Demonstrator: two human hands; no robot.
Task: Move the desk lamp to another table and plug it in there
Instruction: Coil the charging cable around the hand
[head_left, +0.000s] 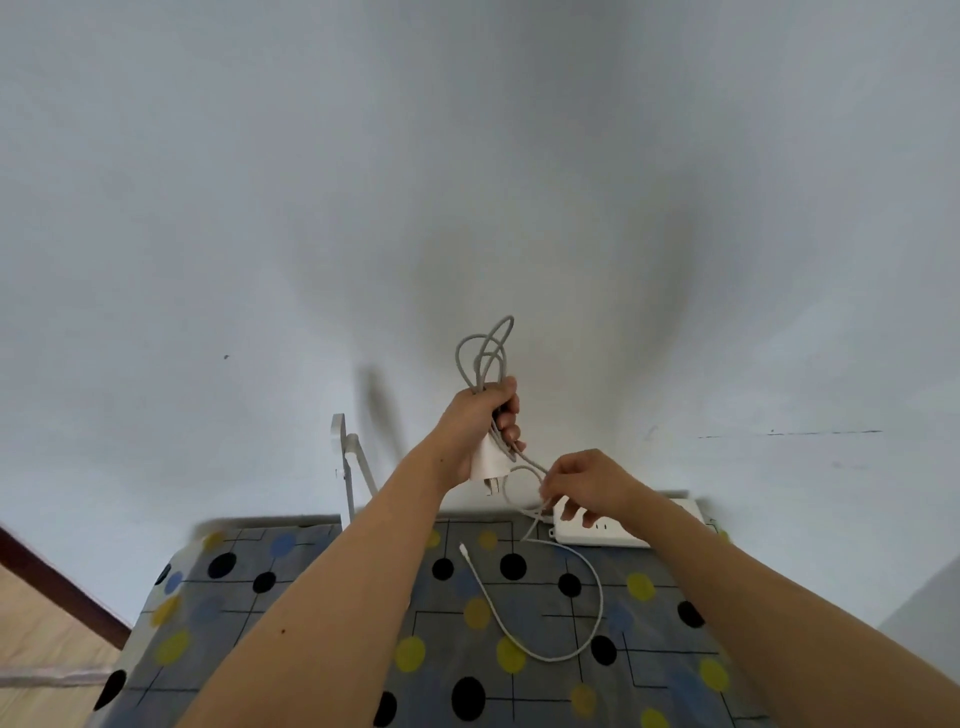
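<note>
Here a dotted tablecloth (234, 597) meets the white wall (467, 182); cable (597, 618) trails across.

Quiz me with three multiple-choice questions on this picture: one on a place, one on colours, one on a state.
1. Where is the power strip?
A. on the floor
B. on the cloth, far right, by the wall
C. in a hand

2. Which dot colours has the cloth?
A. black, yellow, blue
B. red, green
C. white only

3. How is the plug?
A. in the strip
B. lying on the cloth
C. held up, unplugged

Answers:
1 B: it lies at the cloth's far edge, partly behind the right hand.
2 A: those three colours show across the cloth.
3 C: the left hand grips it with coiled cable, prongs bare.
</note>
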